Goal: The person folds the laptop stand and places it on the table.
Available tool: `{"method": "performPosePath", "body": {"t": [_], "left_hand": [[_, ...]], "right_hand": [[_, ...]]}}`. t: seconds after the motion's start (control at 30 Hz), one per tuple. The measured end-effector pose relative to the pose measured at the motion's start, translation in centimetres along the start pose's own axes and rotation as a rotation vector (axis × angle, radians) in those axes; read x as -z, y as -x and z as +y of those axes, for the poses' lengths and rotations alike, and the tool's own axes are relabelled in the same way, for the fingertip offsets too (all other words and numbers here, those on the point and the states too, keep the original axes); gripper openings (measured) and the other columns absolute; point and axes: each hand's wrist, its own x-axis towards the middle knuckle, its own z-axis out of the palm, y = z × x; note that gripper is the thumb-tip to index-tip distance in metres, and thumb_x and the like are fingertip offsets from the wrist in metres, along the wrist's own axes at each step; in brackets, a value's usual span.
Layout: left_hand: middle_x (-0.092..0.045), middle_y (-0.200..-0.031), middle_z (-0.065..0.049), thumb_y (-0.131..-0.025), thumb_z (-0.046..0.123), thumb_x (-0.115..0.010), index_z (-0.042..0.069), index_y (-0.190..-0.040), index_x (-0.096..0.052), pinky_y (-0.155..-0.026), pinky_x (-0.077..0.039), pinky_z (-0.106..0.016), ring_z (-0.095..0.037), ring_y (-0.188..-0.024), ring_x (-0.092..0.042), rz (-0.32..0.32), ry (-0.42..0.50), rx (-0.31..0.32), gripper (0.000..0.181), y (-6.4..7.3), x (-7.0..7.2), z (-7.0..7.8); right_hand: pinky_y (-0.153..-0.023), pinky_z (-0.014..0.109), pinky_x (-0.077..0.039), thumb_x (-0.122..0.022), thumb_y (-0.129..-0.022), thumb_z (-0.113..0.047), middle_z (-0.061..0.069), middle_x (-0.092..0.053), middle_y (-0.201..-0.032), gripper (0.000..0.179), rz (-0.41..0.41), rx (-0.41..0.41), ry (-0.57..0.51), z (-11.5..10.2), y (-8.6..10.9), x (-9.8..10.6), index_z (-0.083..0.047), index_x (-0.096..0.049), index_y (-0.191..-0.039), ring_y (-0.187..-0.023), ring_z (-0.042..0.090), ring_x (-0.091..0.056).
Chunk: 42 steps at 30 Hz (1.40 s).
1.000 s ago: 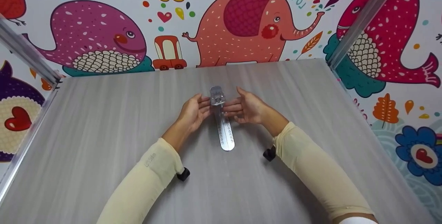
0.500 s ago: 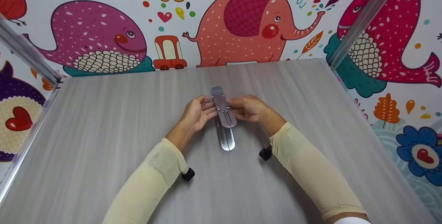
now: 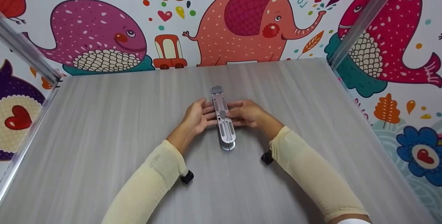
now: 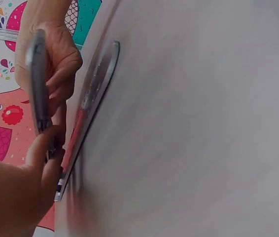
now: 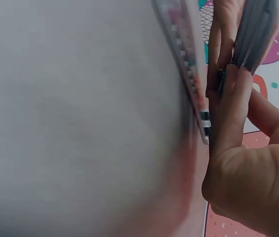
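A silver folding metal stand (image 3: pixel 226 130) with grey pads lies lengthwise on the table. Its slim upper plate (image 4: pixel 38 89) is tilted up from the flat base (image 4: pixel 111 64), leaving a wedge-shaped gap towards the near end. My left hand (image 3: pixel 196 116) is at the stand's left side, its fingers fairly straight and touching the upper plate's edge, the thumb raised off it. From the other side my right hand (image 3: pixel 251 114) holds the upper plate, thumb on top and fingers beside and below it. The fingertips under the plate are partly hidden in the head view.
The grey wood-grain table (image 3: pixel 103 130) carries the stand near its middle. Metal posts (image 3: pixel 366 20) rise at the back corners. A wall with cartoon animals (image 3: pixel 241 27) stands behind the table. Dark wrist devices (image 3: pixel 187 177) hang from both sleeves.
The upper plate has swung down towards me over the base, now nearly covering it in the head view. The right hand has closed in, its thumb now on the plate; the left hand has barely moved.
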Motion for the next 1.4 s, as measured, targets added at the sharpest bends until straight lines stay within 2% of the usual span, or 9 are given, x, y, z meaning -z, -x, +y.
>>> {"method": "performPosePath", "body": {"t": [0.3, 0.47, 0.73, 0.87, 1.03, 1.13, 1.23, 1.3, 1.4], "left_hand": [[-0.051, -0.150, -0.022, -0.108, 0.028, -0.035, -0.006, -0.143, -0.047, -0.109, -0.047, -0.057, -0.037, -0.138, -0.052, 0.105, -0.121, -0.020, 0.050, 0.1, 0.0, 0.0], [-0.060, -0.136, -0.022, -0.104, 0.018, -0.040, -0.010, -0.133, -0.055, -0.099, -0.055, -0.055, -0.034, -0.123, -0.061, 0.174, -0.201, -0.091, 0.043, 0.2, -0.6, -0.4], [-0.068, -0.114, -0.014, -0.100, 0.017, -0.047, -0.005, -0.117, -0.068, -0.077, -0.063, -0.038, -0.022, -0.099, -0.064, 0.253, -0.459, -0.209, 0.035, 0.5, -1.1, -1.2], [-0.068, -0.106, -0.013, -0.098, 0.019, -0.052, -0.001, -0.112, -0.073, -0.078, -0.060, -0.035, -0.021, -0.094, -0.062, 0.244, -0.711, -0.268, 0.032, 0.9, -1.1, -1.4], [-0.070, -0.129, -0.013, -0.094, 0.024, -0.065, 0.005, -0.136, -0.065, -0.098, -0.053, -0.046, -0.030, -0.116, -0.064, 0.116, -1.259, -0.415, 0.046, 2.5, -1.2, -1.7], [-0.053, -0.151, -0.019, -0.093, 0.043, -0.070, 0.014, -0.151, -0.050, -0.110, -0.037, -0.067, -0.043, -0.139, -0.046, 0.021, -1.542, -0.436, 0.069, 4.3, -1.2, -2.3], [-0.031, -0.164, -0.022, -0.087, 0.060, -0.071, 0.023, -0.160, -0.035, -0.109, -0.014, -0.084, -0.051, -0.152, -0.021, -0.027, -1.742, -0.417, 0.089, 6.0, -1.1, -3.4], [-0.027, -0.165, -0.025, -0.085, 0.062, -0.073, 0.023, -0.161, -0.033, -0.105, -0.002, -0.089, -0.053, -0.153, -0.014, -0.032, -1.838, -0.435, 0.095, 6.8, -1.0, -4.2], [-0.032, -0.163, -0.026, -0.086, 0.060, -0.073, 0.020, -0.160, -0.036, -0.103, 0.000, -0.090, -0.055, -0.152, -0.017, 0.005, -1.947, -0.473, 0.091, 7.3, -0.8, -5.4]], "right_hand": [[-0.068, 0.030, -0.062, -0.073, -0.088, 0.003, 0.013, -0.071, -0.116, 0.059, 0.046, 0.098, 0.159, 0.6, 0.1, -0.7, -0.001, -0.055, -0.144, -0.080, 0.016, -0.071], [-0.064, 0.029, -0.062, -0.074, -0.088, 0.002, 0.013, -0.072, -0.107, 0.051, 0.093, 0.141, 0.261, 0.7, 0.3, -1.1, 0.001, -0.060, -0.138, -0.077, 0.016, -0.070], [-0.062, 0.031, -0.062, -0.076, -0.087, 0.002, 0.010, -0.071, -0.093, 0.042, 0.130, 0.238, 0.408, 1.1, 0.7, -1.6, 0.001, -0.068, -0.129, -0.070, 0.015, -0.069], [-0.062, 0.029, -0.062, -0.076, -0.088, -0.002, 0.007, -0.069, -0.086, 0.034, 0.129, 0.321, 0.580, 1.4, 1.1, -1.7, 0.000, -0.071, -0.122, -0.070, 0.012, -0.068], [-0.069, 0.031, -0.060, -0.077, -0.092, -0.017, 0.007, -0.072, -0.090, 0.034, 0.071, 0.530, 0.915, 1.9, 2.5, -1.0, -0.002, -0.069, -0.122, -0.078, 0.015, -0.067], [-0.085, 0.038, -0.058, -0.080, -0.089, -0.028, 0.011, -0.075, -0.110, 0.058, 0.011, 0.660, 1.086, 2.3, 3.7, -0.3, -0.003, -0.060, -0.137, -0.096, 0.021, -0.070], [-0.099, 0.046, -0.054, -0.085, -0.081, -0.044, 0.014, -0.068, -0.130, 0.093, -0.031, 0.695, 1.220, 2.7, 5.1, 0.3, -0.005, -0.042, -0.155, -0.117, 0.029, -0.065], [-0.102, 0.050, -0.051, -0.083, -0.077, -0.058, 0.016, -0.065, -0.135, 0.110, -0.026, 0.696, 1.333, 3.2, 5.9, 0.5, -0.009, -0.031, -0.161, -0.123, 0.032, -0.060], [-0.096, 0.054, -0.051, -0.071, -0.078, -0.074, 0.013, -0.065, -0.134, 0.113, 0.008, 0.741, 1.523, 4.2, 6.7, 0.4, -0.014, -0.026, -0.162, -0.126, 0.032, -0.057]]}}
